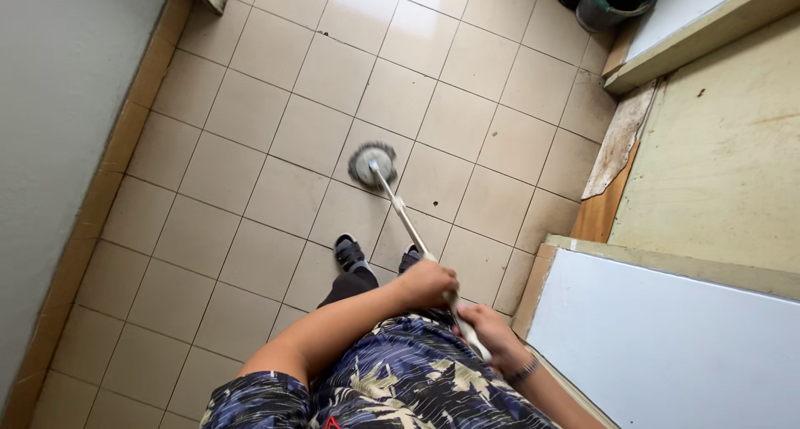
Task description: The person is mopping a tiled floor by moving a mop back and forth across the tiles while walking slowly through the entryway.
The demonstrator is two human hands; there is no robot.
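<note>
A mop with a round grey head (pixel 372 164) rests on the beige tiled floor (pixel 275 129) in front of my feet. Its pale handle (pixel 406 220) slants back toward me. My left hand (pixel 427 282) grips the handle higher toward the floor end. My right hand (pixel 490 332), with a bracelet at the wrist, grips the handle's near end close to my patterned shirt. Both feet in dark sandals (pixel 350 252) stand just behind the mop head.
A grey wall (pixel 58 145) with a brown skirting runs along the left. A white door or panel (pixel 667 337) stands at the right, with a worn wooden frame above it. A dark bucket (pixel 615 0) sits in the far right corner.
</note>
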